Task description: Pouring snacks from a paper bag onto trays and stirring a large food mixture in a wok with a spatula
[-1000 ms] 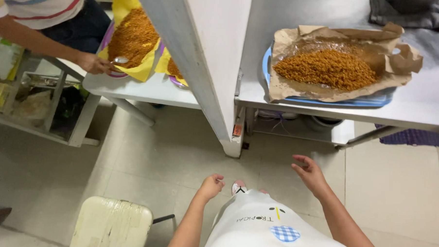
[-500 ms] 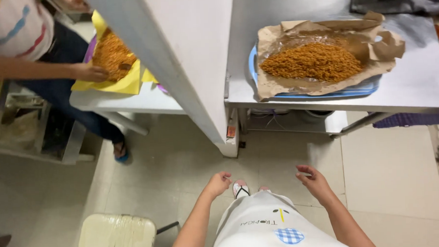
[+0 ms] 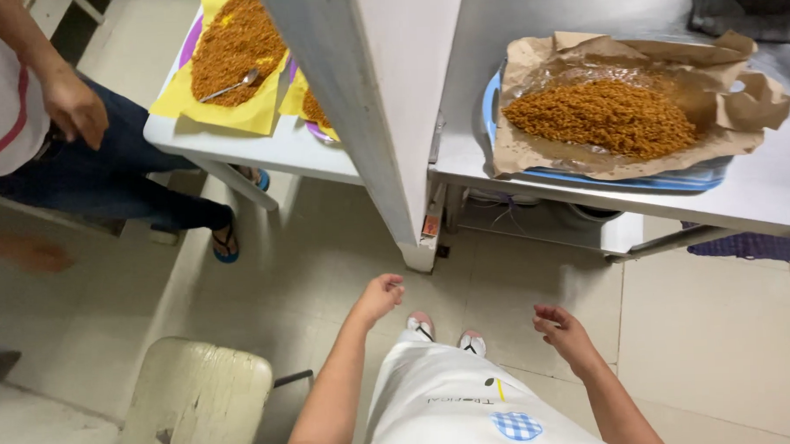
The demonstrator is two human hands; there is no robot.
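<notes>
Both hands are held empty above the tiled floor (image 3: 308, 251) — the left hand (image 3: 382, 295) loosely curled, fingers bent inward, the right hand (image 3: 561, 327) half open with the fingers slackly bent, nothing pinched in either. Ahead of the right hand, well apart from it, a heap of orange-brown fried crumbs (image 3: 600, 117) is seen spread on brown paper (image 3: 750, 104) over a blue tray (image 3: 674, 182) on the steel table (image 3: 762, 200). Across the white divider (image 3: 382, 100), a second heap with a spoon (image 3: 228, 85) is laid on yellow paper (image 3: 234, 118) on a white table (image 3: 261, 152) — a co-worker's hand (image 3: 76, 106) hangs beside it, and a worn cream stool (image 3: 195, 400) stands at lower left.
</notes>
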